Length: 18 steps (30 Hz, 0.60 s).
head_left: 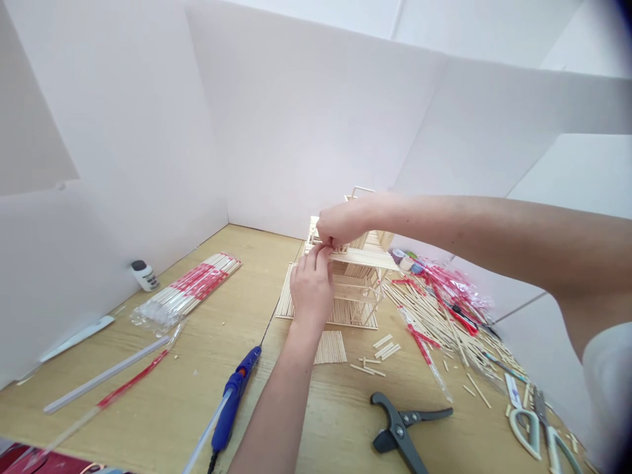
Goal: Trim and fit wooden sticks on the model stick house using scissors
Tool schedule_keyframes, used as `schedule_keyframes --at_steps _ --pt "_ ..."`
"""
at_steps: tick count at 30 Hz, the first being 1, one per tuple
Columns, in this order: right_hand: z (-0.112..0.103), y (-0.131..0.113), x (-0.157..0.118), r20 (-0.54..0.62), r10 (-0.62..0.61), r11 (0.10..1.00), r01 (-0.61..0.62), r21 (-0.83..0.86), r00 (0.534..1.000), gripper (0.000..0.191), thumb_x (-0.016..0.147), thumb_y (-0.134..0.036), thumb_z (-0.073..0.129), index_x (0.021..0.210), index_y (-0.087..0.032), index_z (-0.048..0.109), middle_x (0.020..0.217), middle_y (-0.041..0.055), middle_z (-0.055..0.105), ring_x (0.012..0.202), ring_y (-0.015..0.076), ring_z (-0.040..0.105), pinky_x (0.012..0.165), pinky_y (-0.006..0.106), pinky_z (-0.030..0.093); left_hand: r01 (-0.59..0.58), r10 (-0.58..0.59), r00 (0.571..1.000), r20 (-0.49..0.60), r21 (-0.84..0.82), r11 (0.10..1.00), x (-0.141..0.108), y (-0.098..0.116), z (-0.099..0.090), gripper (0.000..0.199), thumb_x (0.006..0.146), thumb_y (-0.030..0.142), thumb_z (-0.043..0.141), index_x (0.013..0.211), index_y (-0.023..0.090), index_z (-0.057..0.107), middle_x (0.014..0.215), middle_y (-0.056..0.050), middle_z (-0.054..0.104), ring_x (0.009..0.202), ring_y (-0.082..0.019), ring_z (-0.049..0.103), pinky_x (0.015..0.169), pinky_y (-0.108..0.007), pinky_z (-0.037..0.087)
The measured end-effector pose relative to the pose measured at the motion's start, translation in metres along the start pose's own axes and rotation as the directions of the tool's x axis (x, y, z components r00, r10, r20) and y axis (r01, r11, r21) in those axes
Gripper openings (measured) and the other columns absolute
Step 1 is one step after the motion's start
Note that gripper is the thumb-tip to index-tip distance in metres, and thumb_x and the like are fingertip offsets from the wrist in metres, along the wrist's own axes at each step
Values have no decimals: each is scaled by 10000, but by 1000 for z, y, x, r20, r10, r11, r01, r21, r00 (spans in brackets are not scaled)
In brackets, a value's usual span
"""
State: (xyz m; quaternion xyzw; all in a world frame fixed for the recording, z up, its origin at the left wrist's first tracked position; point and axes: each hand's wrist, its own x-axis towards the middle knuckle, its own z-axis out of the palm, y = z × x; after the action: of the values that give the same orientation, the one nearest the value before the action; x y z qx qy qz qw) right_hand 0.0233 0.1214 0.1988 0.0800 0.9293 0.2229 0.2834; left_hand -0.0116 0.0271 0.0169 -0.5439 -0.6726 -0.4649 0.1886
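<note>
A small model house (355, 289) built of thin wooden sticks stands on a stick base in the middle of the table. My left hand (312, 283) reaches up to the front left of its upper floor, fingers bent and close together at the edge. Over the same spot, my right hand (345, 222) comes in from the right with its fingers curled in a pinch. The fingertips of both hands meet by a small stick railing; whatever lies between them is hidden. Below the left wrist, a flat panel of sticks (330, 347) lies on the table.
On the left are a blue glue gun (237, 395), packed sticks (197, 286), a small bottle (145, 275) and a glue stick (106, 375). To the right lie a cutter (399, 428), short cut sticks (386, 349), loose sticks (429, 319) and scissors (540, 421). White panels (316, 118) stand behind.
</note>
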Motion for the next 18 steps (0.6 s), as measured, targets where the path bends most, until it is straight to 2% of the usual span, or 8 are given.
schedule_keyframes --at_steps 6,10,18 --pt "3 4 2 -10 -135 989 135 -63 991 216 900 -151 556 866 -146 770 754 58 697 704 169 549 658 319 349 0 -3 999 -44 -57 998 4 -4 6 252 1018 236 462 1203 220 632 1262 -81 693 1072 -233 656 889 -357 497" --pt "10 11 3 -46 -203 978 201 -49 978 226 924 -135 540 882 -153 761 840 57 709 746 161 555 684 309 356 15 -17 998 -57 -46 999 5 -5 9 228 1007 229 484 1170 227 643 1210 -68 715 1025 -236 664 853 -342 503" --pt "18 12 -6 -79 -212 976 206 -77 974 241 974 -167 518 926 -138 753 937 90 715 788 171 587 665 303 358 13 -19 997 -74 -82 997 6 -7 12 241 1018 247 459 1139 209 663 1197 -83 723 1034 -236 668 871 -344 511"
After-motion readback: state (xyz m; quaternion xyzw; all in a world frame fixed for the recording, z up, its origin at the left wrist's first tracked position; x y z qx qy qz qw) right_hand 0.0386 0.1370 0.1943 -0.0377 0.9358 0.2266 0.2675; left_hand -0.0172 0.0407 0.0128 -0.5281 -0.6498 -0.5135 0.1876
